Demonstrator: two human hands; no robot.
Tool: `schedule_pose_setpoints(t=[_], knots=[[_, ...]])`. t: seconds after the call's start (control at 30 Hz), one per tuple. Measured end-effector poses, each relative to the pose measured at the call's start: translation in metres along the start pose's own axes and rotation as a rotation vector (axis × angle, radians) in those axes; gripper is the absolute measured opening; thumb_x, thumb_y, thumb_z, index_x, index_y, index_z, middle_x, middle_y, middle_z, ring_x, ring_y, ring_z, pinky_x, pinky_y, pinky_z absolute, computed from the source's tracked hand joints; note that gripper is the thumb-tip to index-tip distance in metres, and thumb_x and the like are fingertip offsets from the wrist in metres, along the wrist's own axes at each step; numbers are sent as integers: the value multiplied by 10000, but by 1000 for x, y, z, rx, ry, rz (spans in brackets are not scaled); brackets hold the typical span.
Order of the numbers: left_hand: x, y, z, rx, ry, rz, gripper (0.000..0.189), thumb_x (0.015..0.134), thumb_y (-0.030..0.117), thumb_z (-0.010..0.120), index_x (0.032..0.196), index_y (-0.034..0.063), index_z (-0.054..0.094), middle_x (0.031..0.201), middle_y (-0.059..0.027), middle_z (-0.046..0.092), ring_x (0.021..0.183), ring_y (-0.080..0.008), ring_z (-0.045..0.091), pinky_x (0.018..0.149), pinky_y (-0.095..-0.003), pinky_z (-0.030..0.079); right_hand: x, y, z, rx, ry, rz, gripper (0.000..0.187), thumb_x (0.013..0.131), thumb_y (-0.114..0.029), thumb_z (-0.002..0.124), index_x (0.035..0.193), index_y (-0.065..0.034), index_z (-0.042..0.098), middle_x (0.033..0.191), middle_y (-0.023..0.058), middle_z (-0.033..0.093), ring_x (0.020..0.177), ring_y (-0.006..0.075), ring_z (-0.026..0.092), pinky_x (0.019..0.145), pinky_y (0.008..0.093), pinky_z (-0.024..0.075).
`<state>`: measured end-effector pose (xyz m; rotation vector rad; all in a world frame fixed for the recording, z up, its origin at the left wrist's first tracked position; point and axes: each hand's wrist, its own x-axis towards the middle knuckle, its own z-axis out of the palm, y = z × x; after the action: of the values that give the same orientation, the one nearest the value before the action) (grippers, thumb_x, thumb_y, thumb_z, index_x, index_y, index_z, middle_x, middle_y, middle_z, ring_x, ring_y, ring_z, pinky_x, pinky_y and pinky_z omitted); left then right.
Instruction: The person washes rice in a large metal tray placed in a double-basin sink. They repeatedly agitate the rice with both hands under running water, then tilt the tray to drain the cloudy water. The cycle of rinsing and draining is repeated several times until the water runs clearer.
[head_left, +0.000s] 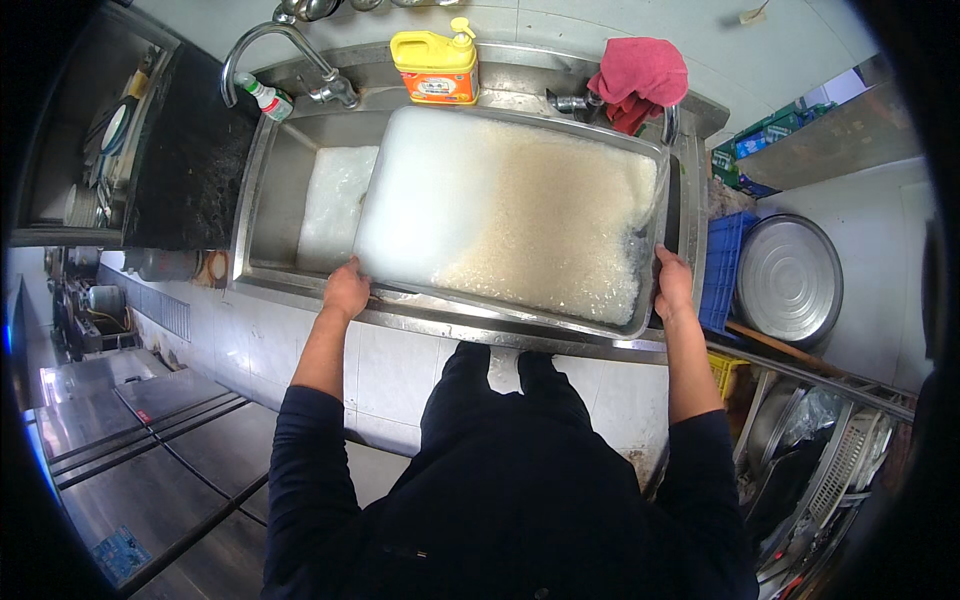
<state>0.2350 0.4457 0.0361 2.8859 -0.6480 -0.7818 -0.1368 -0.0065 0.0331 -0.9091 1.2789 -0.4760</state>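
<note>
A large rectangular metal tray (649, 300) lies tilted over the stainless steel double sink (259, 247). My left hand (348, 289) grips its near left corner, and my right hand (673, 283) holds its right side; the fingers are partly hidden by the rim. Inside the tray, pale grains that look like rice (562, 217) cover the middle and right, while cloudy whitish water (427, 195) fills the left. Part of the left basin shows beyond the tray, with something whitish and wet at its bottom (334, 195). Most of the right basin is hidden under the tray.
A curved faucet (277, 34) and a green-and-white bottle (266, 97) stand at the back left. Behind the tray is a yellow detergent jug (435, 67). A red cloth (641, 75) hangs over the right faucet. A blue crate (721, 262) and round metal lid (789, 277) stand right.
</note>
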Motion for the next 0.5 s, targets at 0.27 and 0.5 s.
schedule_pose_setpoints(t=[0.27, 0.5], knots=[[0, 2, -1, 16, 8, 1, 593, 894, 212, 636, 1412, -37, 488, 1266, -266, 622, 1181, -409, 599, 1028, -458, 475, -11, -7, 5, 25, -24, -11, 248, 962, -226, 644, 1023, 14, 643, 973, 94, 692, 871, 204, 644, 800, 327, 506], [0, 2, -2, 18, -15, 3, 592, 892, 200, 632, 1415, -36, 485, 1267, -271, 618, 1176, -409, 602, 1027, -458, 473, -16, -11, 7, 29, -26, -9, 232, 960, -219, 647, 1021, 6, 644, 970, 89, 689, 866, 197, 638, 796, 322, 503]])
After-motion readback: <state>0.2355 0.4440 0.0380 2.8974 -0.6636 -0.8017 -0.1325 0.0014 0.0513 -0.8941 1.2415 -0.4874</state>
